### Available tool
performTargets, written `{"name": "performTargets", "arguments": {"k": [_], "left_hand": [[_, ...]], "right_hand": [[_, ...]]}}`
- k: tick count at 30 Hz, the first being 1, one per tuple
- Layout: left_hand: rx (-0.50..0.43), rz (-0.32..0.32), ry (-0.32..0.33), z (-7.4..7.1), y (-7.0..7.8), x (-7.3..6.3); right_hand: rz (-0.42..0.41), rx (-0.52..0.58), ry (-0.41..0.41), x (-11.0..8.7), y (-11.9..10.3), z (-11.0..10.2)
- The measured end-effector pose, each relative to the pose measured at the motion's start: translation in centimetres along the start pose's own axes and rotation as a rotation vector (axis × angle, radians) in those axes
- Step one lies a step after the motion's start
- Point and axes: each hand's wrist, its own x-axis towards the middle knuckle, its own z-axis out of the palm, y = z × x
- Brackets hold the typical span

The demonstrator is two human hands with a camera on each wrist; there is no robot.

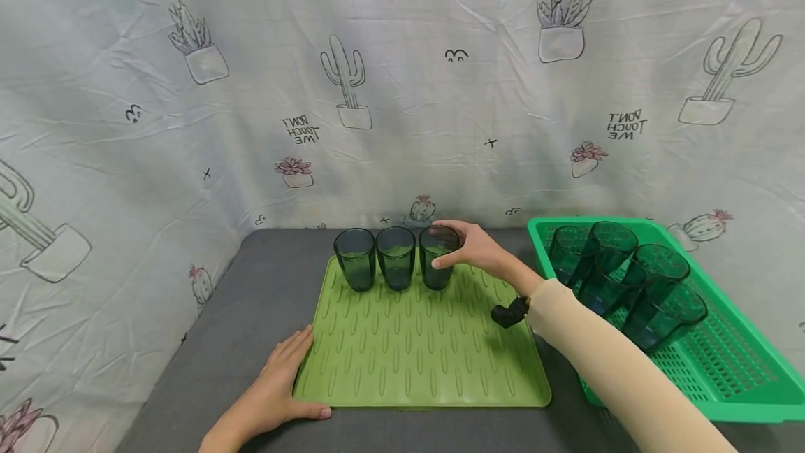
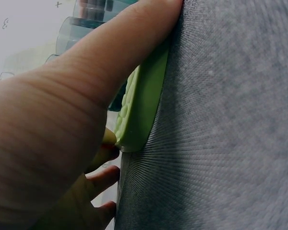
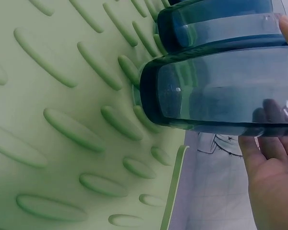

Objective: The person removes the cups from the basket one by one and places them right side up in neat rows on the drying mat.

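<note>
My right hand holds a dark green-blue glass near its rim, thumb on the near side and fingers behind. This glass stands upright at the back of the green ridged mat. To its left, along the mat's back edge, are a middle glass and a left glass, close together in a row. At the mat's front left corner lies my left hand, fingers extended along the left edge and thumb along the front edge. In the left wrist view, the thumb hides part of the mat.
On the right stands a green plastic basket with several more tinted glasses, some tilted, in its left and back part. A grey tabletop lies under everything. Behind the table hangs a cactus-print cloth.
</note>
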Motion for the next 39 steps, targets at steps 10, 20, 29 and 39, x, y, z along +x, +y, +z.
{"name": "performTargets", "arguments": {"k": [10,20,29,39], "left_hand": [[-0.006,-0.004,0.008,0.3,0.9,-0.8],[0.006,-0.016,0.004,0.3,0.7,-0.9],[0.011,-0.020,0.008,0.0,0.9,-1.0],[0.009,-0.011,0.006,0.2,1.0,-1.1]], "right_hand": [[-0.013,-0.013,-0.008,-0.7,-0.3,0.1],[0.016,-0.088,0.069,-3.4,-4.2,-1.5],[-0.066,-0.119,0.116,-9.9,-7.6,-4.2],[-0.149,-0.259,0.202,-16.1,-7.6,-6.3]]}}
